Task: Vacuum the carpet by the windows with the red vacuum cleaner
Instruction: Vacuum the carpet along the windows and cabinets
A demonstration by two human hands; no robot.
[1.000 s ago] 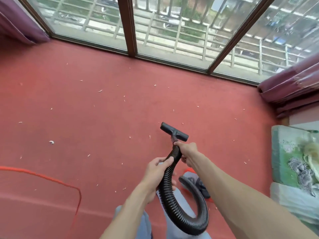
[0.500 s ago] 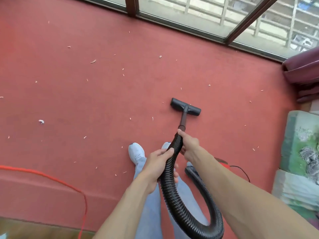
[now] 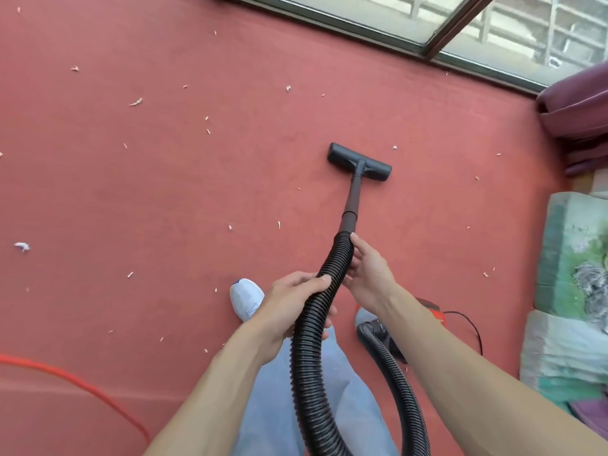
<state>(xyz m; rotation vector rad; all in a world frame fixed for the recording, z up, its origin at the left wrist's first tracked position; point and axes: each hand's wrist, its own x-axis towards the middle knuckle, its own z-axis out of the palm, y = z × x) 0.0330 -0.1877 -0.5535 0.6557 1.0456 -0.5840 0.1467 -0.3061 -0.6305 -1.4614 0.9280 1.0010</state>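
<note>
A black ribbed vacuum hose (image 3: 309, 337) runs up from the bottom of the view to a short black tube ending in a flat black floor nozzle (image 3: 359, 161). The nozzle rests on the red carpet (image 3: 164, 192), below the window frame (image 3: 329, 18). My left hand (image 3: 289, 304) grips the hose low down. My right hand (image 3: 368, 271) holds the hose just under the tube, its fingers wrapped round the far side. The red vacuum body (image 3: 434, 312) shows only as a sliver behind my right forearm.
Several pale scraps (image 3: 135, 102) litter the carpet, mostly left of the nozzle. An orange cord (image 3: 82, 383) curves across the lower left. A purple curtain (image 3: 579, 116) and a green patterned cushion (image 3: 575, 251) stand at the right. My white shoe (image 3: 246, 297) is beside my left hand.
My view has tipped down toward the floor. The nozzle has gone from lifted in the air to lying flat on the carpet, farther out from my hands.
</note>
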